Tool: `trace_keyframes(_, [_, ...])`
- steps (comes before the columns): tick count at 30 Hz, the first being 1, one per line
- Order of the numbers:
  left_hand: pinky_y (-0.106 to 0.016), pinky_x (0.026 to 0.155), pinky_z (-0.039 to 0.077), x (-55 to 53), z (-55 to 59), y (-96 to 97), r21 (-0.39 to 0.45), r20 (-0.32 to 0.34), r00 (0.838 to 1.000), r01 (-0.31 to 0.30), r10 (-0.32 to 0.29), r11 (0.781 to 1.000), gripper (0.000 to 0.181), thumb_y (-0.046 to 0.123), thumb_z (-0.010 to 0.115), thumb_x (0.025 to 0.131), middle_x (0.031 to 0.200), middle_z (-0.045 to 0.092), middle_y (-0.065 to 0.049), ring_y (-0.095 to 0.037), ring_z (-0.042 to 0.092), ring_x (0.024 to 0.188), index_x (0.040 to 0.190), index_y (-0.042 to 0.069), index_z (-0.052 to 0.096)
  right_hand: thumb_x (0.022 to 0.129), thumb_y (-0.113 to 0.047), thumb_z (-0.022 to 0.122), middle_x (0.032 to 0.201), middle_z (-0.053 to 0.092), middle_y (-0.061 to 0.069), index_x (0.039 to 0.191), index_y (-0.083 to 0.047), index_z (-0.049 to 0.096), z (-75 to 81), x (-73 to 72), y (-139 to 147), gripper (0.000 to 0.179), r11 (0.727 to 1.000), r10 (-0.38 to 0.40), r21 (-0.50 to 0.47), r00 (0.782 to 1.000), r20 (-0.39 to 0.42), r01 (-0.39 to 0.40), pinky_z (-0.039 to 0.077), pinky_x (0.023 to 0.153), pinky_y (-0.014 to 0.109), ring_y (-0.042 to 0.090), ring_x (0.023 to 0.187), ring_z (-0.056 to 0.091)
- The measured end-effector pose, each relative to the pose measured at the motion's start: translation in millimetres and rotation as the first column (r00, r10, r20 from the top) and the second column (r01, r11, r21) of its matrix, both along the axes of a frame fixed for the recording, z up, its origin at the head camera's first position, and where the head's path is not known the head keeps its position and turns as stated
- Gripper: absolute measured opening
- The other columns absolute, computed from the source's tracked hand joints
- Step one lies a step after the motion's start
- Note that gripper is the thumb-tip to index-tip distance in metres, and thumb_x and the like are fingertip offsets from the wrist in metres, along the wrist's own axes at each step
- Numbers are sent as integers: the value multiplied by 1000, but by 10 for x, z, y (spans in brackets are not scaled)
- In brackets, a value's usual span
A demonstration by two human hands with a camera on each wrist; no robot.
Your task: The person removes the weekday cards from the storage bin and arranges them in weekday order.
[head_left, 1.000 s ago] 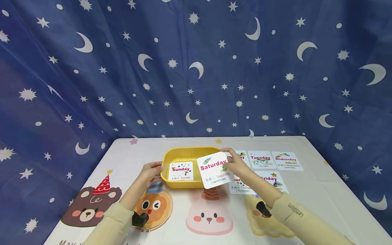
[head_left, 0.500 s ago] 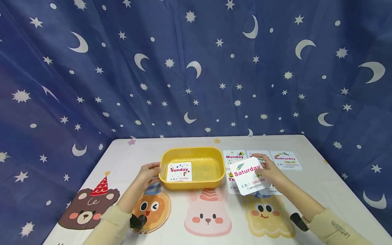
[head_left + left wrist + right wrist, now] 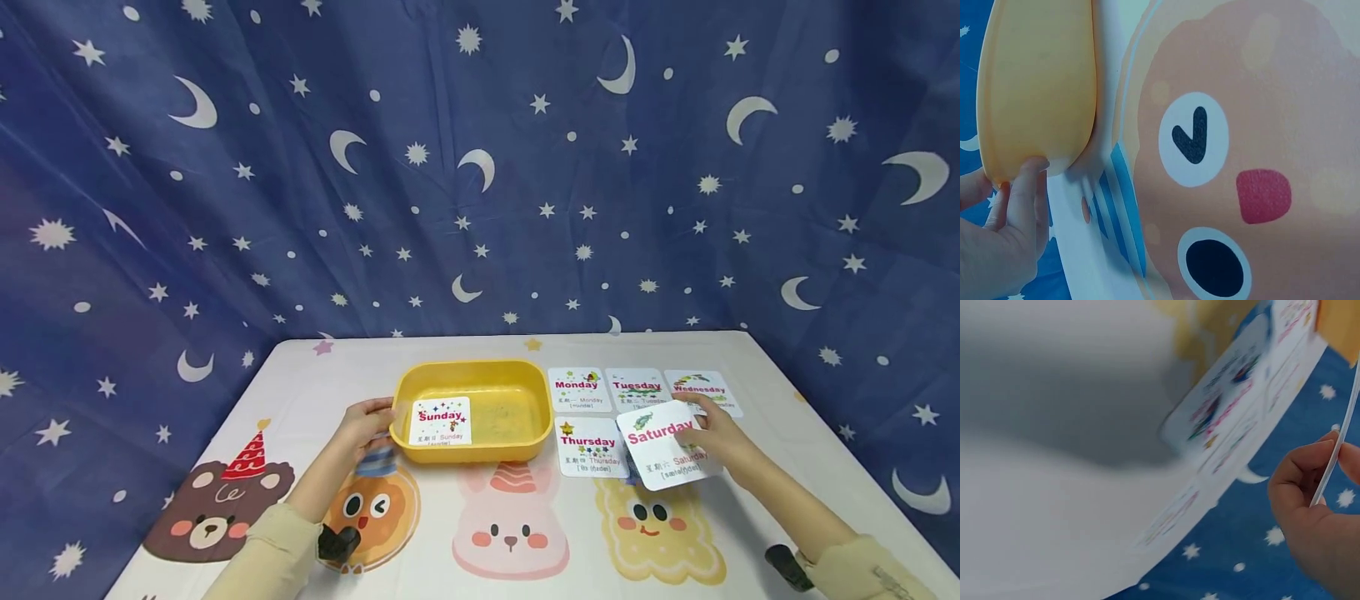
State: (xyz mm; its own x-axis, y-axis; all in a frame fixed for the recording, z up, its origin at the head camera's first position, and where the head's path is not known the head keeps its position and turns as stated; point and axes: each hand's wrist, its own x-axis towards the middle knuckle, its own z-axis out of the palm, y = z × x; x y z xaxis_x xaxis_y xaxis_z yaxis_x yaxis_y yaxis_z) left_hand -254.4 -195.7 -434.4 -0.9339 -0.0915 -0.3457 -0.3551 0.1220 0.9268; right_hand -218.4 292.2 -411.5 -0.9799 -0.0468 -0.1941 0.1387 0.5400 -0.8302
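My left hand (image 3: 366, 427) grips the left end of a yellow plastic tray (image 3: 480, 454); in the left wrist view, its thumb and fingers pinch the rim. A square Sunday card (image 3: 439, 422) lies in the tray's left half. Between thumb and fingers of my right hand (image 3: 716, 435) is the Saturday card (image 3: 656, 450), tilted and held by its right edge. The right wrist view shows this card (image 3: 1340, 440) nearly edge-on. Behind it in the head view, the Friday card is mostly hidden; the right wrist view shows a lying card (image 3: 1219, 400) below the hand.
Right of the tray lie the Monday card (image 3: 580, 390), Tuesday card (image 3: 633, 379) and Wednesday card (image 3: 701, 385) in a back row, with the Thursday card (image 3: 591, 450) in front. The white tablecloth (image 3: 420, 575) has cartoon prints. A starry blue curtain (image 3: 480, 183) stands behind.
My right hand has carried the Saturday card rightward from over the tray, past the Thursday card, to the front row's right end. The left hand keeps its grip on the tray.
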Motion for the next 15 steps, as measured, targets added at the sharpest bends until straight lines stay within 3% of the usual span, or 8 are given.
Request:
trace_keyframes(9, [-27,68,60,-11,0,42,9,-7,1000,12,-12,1000,41,3,49,95,123,53,-23,-14,63,81,134,-7,43,88,-4,56,92,62,10,140,9,20,-111,-41,425,64,996,-14,84,1000,0,14,50,57,22,7,68,58])
trace_keyframes(15, [-26,65,59,-7,-7,10,0,-9,1000,2,-2,1000,42,2,49,95,117,56,-19,-12,62,77,135,-7,42,89,-7,56,96,60,17,140,11,19,-146,-107,620,65,991,-1,133,1000,2,0,49,58,23,9,70,56])
